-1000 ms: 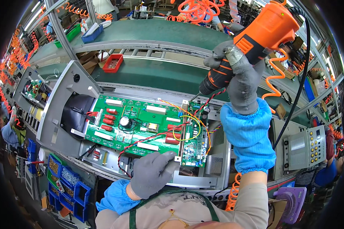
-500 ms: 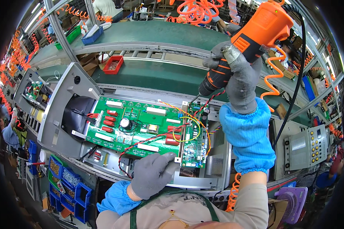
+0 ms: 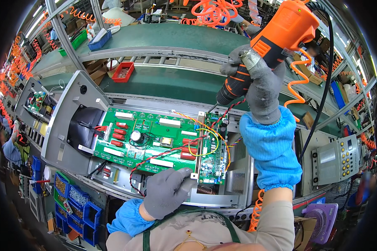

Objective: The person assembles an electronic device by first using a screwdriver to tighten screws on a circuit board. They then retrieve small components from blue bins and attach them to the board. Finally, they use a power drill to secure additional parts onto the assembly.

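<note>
My right hand, in a grey glove and blue sleeve cover, is wrapped round an orange and black electric screwdriver. The tool slants down to the left, its bit at the far end of an upright metal bracket. Whether the bit sits in a screw is too small to tell. My left hand, also gloved, has its bent fingers closed at the bracket's near end. The bracket stands between a large green circuit board and a smaller circuit board, inside a grey metal chassis. Red, yellow and black wires cross both boards.
Beyond the chassis run green conveyor belts with a red parts tray. Blue bins of small hardware stand at lower left. A black cable and an orange coiled hose hang by my right arm. At right are a control box and purple fan.
The screwdriver and my right hand have shifted very slightly left, with the bit staying at the bracket's far end. My left hand keeps its place.
</note>
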### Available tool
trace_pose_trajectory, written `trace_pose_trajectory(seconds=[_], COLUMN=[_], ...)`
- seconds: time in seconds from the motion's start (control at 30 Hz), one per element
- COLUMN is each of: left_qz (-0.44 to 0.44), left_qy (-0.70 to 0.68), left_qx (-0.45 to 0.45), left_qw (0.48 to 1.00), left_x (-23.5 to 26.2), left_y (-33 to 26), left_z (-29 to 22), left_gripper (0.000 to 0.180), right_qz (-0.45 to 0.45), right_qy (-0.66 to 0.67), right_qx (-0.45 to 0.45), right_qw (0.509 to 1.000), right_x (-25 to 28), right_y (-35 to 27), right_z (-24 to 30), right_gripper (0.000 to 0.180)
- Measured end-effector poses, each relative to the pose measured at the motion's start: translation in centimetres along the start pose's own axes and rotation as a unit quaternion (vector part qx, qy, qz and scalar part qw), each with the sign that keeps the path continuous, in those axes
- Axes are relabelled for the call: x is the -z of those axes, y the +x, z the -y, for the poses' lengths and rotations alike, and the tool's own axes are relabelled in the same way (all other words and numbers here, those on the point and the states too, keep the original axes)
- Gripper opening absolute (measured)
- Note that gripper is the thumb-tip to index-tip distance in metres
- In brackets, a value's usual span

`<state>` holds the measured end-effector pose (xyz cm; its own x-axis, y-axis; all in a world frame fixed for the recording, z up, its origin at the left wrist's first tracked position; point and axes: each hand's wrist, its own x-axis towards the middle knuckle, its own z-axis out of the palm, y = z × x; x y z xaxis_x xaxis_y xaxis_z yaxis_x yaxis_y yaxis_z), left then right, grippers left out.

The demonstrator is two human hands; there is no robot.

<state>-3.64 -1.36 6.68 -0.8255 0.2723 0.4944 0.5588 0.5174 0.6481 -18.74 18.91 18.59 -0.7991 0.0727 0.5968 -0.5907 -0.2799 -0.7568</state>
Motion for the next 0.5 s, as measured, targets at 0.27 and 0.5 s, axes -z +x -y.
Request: trace_pose_trajectory(seconds=[0.27, 0.5], left_qz=[-0.007, -0.008], left_qy=[-0.005, -0.014], left_qx=[0.0, 0.007], left_qw=[1.0, 1.0], left_x=[-0.1, -0.1], left_y=[-0.1, -0.1], left_z=[0.0, -0.2], left_gripper=[0.023, 0.023], right_qz=[0.029, 0.059], right_qy=[-0.074, -0.149], right_qx=[-0.031, -0.072], right_qw=[0.996, 0.984], right_x=[-1.1, -3.1], right_y=[1.4, 2.4], right_z=[-0.4, -1.0], right_gripper=[0.032, 0.03])
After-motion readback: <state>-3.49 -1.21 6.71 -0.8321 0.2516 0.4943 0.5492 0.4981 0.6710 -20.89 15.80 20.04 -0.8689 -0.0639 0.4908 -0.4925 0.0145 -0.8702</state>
